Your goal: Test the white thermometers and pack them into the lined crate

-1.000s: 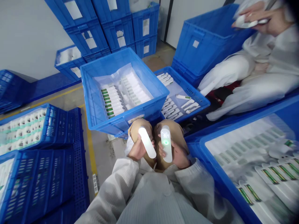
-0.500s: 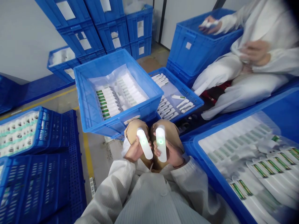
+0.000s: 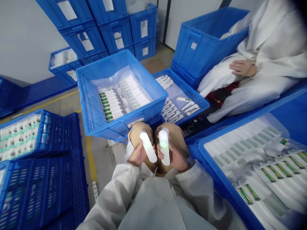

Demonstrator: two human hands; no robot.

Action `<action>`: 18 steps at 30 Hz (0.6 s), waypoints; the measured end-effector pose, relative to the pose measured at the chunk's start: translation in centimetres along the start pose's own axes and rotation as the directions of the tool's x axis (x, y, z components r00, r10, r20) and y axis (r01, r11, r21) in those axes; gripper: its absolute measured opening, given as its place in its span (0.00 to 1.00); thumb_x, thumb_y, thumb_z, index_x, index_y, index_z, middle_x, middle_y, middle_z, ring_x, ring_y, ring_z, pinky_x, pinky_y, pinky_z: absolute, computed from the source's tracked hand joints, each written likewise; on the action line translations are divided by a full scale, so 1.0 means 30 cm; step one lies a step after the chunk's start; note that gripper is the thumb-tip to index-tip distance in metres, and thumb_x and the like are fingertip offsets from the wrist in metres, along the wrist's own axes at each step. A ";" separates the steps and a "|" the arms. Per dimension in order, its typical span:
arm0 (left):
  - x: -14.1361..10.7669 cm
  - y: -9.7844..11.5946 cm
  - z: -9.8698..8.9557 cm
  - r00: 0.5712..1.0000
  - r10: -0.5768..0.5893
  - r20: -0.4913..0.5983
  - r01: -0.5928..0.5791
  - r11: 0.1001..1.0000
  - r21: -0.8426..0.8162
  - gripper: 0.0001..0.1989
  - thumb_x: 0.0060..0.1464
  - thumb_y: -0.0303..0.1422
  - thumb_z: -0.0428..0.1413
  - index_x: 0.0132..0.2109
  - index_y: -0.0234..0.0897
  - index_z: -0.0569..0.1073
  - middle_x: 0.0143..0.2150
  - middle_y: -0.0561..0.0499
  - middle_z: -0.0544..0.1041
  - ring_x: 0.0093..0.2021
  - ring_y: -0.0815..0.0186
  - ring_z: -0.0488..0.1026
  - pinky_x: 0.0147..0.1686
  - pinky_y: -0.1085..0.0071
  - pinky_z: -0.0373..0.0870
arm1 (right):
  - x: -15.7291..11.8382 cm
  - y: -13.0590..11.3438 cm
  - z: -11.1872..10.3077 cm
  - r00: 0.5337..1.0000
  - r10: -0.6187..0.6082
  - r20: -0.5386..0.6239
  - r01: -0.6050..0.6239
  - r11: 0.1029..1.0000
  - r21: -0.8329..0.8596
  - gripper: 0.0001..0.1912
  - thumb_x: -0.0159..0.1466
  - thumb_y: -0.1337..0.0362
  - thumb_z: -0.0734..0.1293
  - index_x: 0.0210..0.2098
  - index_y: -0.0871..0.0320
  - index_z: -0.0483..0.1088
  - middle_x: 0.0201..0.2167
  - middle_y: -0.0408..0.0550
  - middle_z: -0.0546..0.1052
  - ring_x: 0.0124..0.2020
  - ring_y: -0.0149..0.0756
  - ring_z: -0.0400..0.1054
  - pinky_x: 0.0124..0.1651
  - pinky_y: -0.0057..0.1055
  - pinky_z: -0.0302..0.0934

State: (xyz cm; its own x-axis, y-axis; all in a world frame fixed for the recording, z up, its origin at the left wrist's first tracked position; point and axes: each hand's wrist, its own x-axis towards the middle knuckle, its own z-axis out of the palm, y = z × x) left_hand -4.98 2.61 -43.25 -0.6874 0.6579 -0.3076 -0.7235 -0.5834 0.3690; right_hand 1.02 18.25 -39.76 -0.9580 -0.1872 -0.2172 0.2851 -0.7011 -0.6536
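Over my knees, my left hand is closed around a slim white handheld device with a faint greenish glow at its middle. Beside it, my right hand grips a second white device of the same shape, its green light brighter. The two devices are held nearly upright and apart, glowing faces toward me. What they are exactly I cannot make out. In front of my knees stands a blue crate holding rows of similar white pieces, some with green strips showing.
At my right, a large blue bin holds white devices with green-and-gold batteries. A shallow blue tray with white parts lies beyond the crate. Perforated baskets stand left, stacked crates behind. A co-worker in white sits at the right.
The co-worker's far hand, with white items in it, has gone down into the tall bin; the other hand now rests on the lap. My right hand's device has shifted slightly left.
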 end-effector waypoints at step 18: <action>-0.001 -0.005 0.002 0.998 0.053 -0.015 -0.052 0.997 0.062 0.27 0.44 0.48 0.64 0.49 0.38 0.74 0.37 0.46 0.74 0.35 0.61 0.71 0.40 0.62 0.71 | 0.011 0.009 -0.018 0.998 0.025 -0.063 -0.022 0.998 0.053 0.22 0.61 0.54 0.60 0.52 0.56 0.63 0.27 0.44 0.70 0.21 0.33 0.60 0.29 0.33 0.56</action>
State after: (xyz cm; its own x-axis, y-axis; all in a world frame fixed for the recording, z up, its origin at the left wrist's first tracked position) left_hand -4.86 2.71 -43.23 -0.7254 0.6190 -0.3011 -0.6818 -0.5861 0.4378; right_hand 0.81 18.35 -40.40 -0.9468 -0.1610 -0.2787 0.3039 -0.7326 -0.6091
